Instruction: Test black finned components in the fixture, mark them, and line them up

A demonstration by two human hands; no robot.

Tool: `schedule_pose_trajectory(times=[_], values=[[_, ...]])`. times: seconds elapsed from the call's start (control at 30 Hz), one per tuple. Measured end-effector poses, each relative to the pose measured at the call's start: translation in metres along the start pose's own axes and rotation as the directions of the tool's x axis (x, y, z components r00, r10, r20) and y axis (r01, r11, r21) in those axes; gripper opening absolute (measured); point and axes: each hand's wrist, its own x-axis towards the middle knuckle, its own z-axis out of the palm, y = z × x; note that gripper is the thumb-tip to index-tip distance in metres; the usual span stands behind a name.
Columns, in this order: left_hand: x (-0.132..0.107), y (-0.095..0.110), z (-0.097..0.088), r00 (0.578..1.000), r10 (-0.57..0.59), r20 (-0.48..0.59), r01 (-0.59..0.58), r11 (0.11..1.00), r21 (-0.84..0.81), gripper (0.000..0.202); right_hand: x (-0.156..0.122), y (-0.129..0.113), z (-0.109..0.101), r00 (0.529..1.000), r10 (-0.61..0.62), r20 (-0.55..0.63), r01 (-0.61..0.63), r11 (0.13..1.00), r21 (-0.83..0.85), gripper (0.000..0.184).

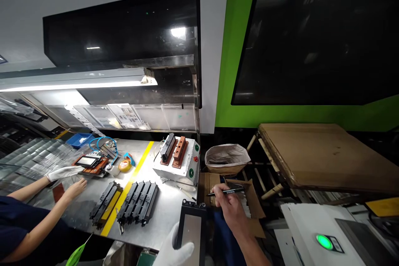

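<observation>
While the gloved left hand [173,249] grips a panel [190,232] (past the table edge [162,243]), right-hand fingers [222,197] pinch a pen [226,191].

1. The wearer's left hand [173,247], seen at the bottom edge of the head view, is covered in a white knitted work glove that wraps every visible finger.
2. The glove's fabric looks soft and slightly loose, with creases across the thumb and knuckles; its cuff lies below the picture's edge.
3. The wearer's right hand [229,208] wears no glove at all.
4. The right forearm is bare as well, with no sleeve, watch or band visible up to the point where it leaves the picture.
5. No rings or markings can be made out on either hand at this size.
</observation>
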Motion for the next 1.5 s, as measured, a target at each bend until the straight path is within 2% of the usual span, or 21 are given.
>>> schedule_pose_trajectory(times=[0.1, 0.2, 0.37, 0.47, 0.6, 0.67, 0.73, 0.8, 0.87, 0.93, 1.03, 1.13, 1.27, 1.43, 1.5], values=[[-0.006, 0.007, 0.005, 0.997, -0.011, 0.077, 0.012, 1.0, -0.024, 0.051, -0.001, -0.007, 0.008, 0.994, -0.021, 0.103, 0.019, 1.0, 0.019, 0.047], [-0.001, 0.011, 0.01, 0.992, -0.025, 0.121, 0.027, 0.999, -0.018, 0.048, -0.002, -0.011, 0.016, 0.989, -0.03, 0.147, 0.028, 1.0, 0.015, 0.045], [0.006, 0.017, 0.013, 0.991, -0.051, 0.128, 0.052, 0.999, -0.009, 0.043, -0.002, -0.009, 0.02, 0.987, -0.01, 0.162, 0.014, 1.0, -0.024, 0.046], [0.005, 0.021, 0.013, 0.99, -0.055, 0.128, 0.06, 0.997, -0.04, 0.043, -0.003, -0.007, 0.019, 0.997, -0.019, 0.078, 0.02, 1.0, -0.011, 0.046], [0.004, 0.022, 0.012, 0.997, -0.061, 0.046, 0.067, 0.988, -0.14, 0.047, -0.013, -0.006, 0.01, 0.989, -0.034, -0.145, 0.033, 0.999, -0.009, 0.046], [0.004, 0.024, 0.013, 0.997, -0.073, -0.025, 0.066, 0.973, -0.22, 0.047, -0.027, -0.003, 0.003, 0.982, -0.039, -0.183, 0.038, 0.999, -0.01, 0.041], [0.003, 0.03, 0.015, 0.994, -0.091, -0.064, 0.066, 0.946, -0.318, 0.056, -0.048, 0.003, -0.002, 0.984, -0.06, -0.165, 0.058, 0.998, -0.014, 0.035], [0.004, 0.04, 0.016, 0.982, -0.152, -0.109, 0.078, 0.864, -0.498, 0.072, -0.071, 0.011, -0.004, 0.984, -0.132, -0.116, 0.128, 0.991, -0.048, 0.027], [0.006, 0.054, 0.016, 0.959, -0.236, -0.155, 0.075, 0.741, -0.667, 0.09, -0.094, 0.016, -0.003, 0.974, -0.206, -0.09, 0.197, 0.975, -0.1, 0.02], [0.01, 0.066, 0.014, 0.943, -0.27, -0.195, 0.035, 0.664, -0.747, 0.094, -0.111, 0.019, 0.0, 0.966, -0.229, -0.122, 0.211, 0.967, -0.144, 0.017], [0.016, 0.073, 0.011, 0.954, -0.195, -0.226, -0.042, 0.662, -0.748, 0.078, -0.119, 0.019, 0.003, 0.954, -0.232, -0.188, 0.196, 0.961, -0.193, 0.016], [0.017, 0.071, 0.012, 0.964, -0.151, -0.218, -0.055, 0.691, -0.721, 0.07, -0.113, 0.02, 0.001, 0.942, -0.303, -0.142, 0.259, 0.929, -0.265, 0.013], [0.011, 0.077, 0.017, 0.959, -0.168, -0.228, -0.037, 0.725, -0.688, 0.069, -0.107, 0.024, -0.004, 0.918, -0.384, -0.096, 0.336, 0.886, -0.32, 0.012], [0.005, 0.092, 0.022, 0.907, -0.232, -0.353, -0.078, 0.729, -0.68, 0.061, -0.113, 0.017, -0.005, 0.938, -0.322, -0.13, 0.264, 0.904, -0.336, 0.019], [0.005, 0.093, 0.022, 0.915, -0.234, -0.329, -0.068, 0.714, -0.697, 0.06, -0.113, 0.012, -0.004, 0.925, -0.371, -0.08, 0.323, 0.88, -0.347, 0.013]])
